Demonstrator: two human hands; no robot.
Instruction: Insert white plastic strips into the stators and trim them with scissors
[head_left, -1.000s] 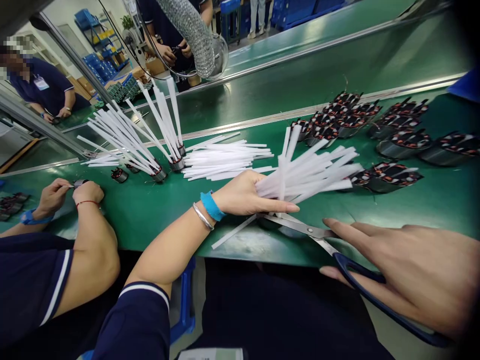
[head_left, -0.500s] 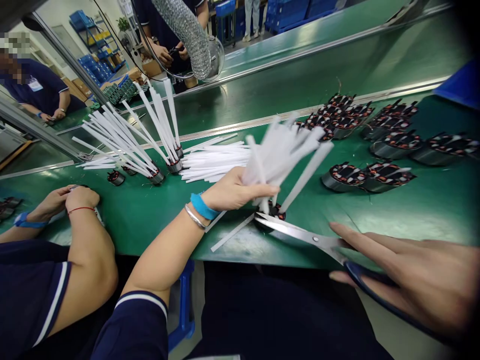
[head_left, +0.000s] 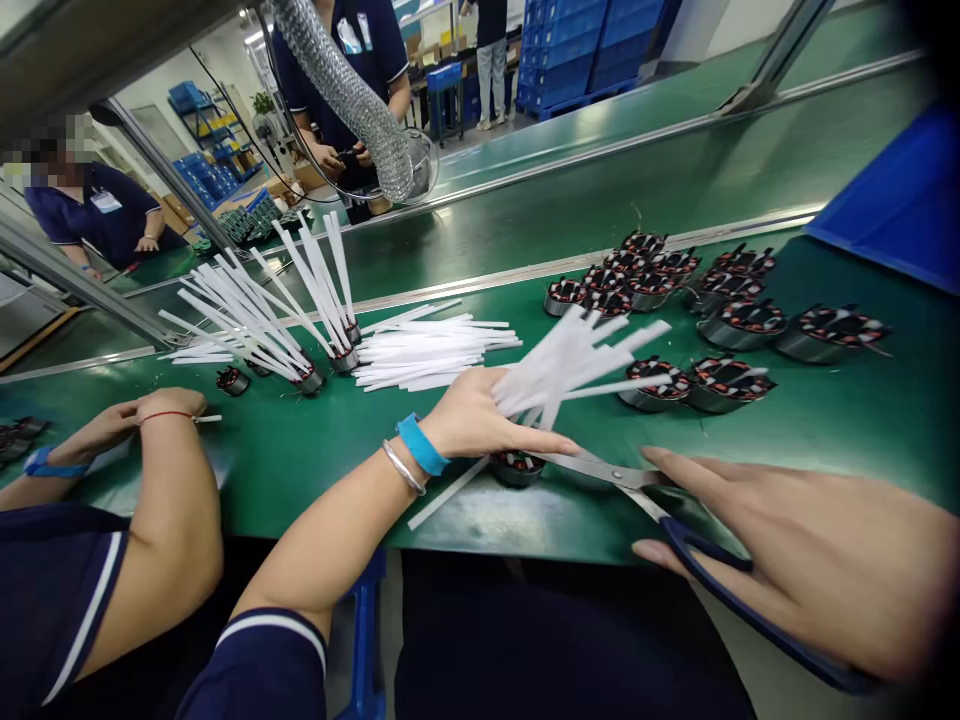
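My left hand (head_left: pixel 487 412), with a blue band and a silver bangle at the wrist, is wrapped round a bundle of white strips (head_left: pixel 574 365). Just beneath it a round motor part (head_left: pixel 517 468) with a dark rim sits on the green table. My right hand (head_left: pixel 810 540) holds dark-handled scissors (head_left: pixel 616 476), their blades parted and pointing left. The blade tips reach in beside my left thumb, partly hidden by it. One loose white strip (head_left: pixel 448 494) lies left of the part.
A pile of white strips (head_left: pixel 427 350) lies behind my left hand. Motor parts with upright strips (head_left: pixel 307 375) stand left of it. Several motor parts (head_left: pixel 742 325) sit at right, near a blue tray (head_left: pixel 900 200). A co-worker's hands (head_left: pixel 142 415) are at far left.
The bundle in my left hand has tilted lower to the right. The scissors' blades have moved up to the thumb, over the motor part. The whole view has shifted slightly.
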